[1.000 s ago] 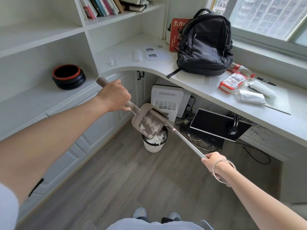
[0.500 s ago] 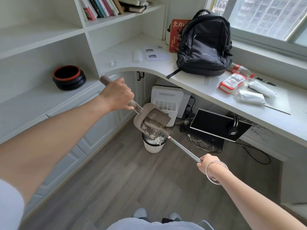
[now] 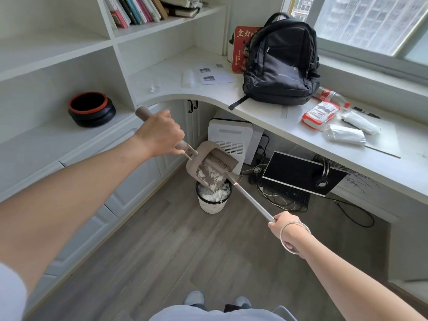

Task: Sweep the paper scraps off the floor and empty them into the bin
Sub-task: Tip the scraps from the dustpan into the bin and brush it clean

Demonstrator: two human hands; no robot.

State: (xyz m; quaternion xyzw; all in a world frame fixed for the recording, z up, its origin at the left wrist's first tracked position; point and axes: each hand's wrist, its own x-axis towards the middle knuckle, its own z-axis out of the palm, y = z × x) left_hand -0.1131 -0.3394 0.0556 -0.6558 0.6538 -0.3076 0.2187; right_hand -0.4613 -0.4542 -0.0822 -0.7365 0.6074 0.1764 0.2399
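Grey wood floor fills the lower half. A white curved desk wraps round the corner under the window, and there are white shelves on the left. A black backpack stands on the desk. A dark monitor sits down on the floor under the desk, with cables around it.

A small white bin stands on the floor just in front of a white box-type appliance. It's pretty full of white paper scraps.

The dustpan is held right above the bin, tilted so its open lip points down at the bin's mouth. A fair few scraps are lying inside the pan, near the lower edge. The broom has its brush head inside the pan, bristles against the pan just above the scraps. Its silver handle runs down and to the right.

Left hand is wrapped tight round the dustpan's handle, knuckles up, with the end of the handle poking out behind the fist. Right hand is clamped round the near end of the broom handle. The hands are well apart, one on each tool.
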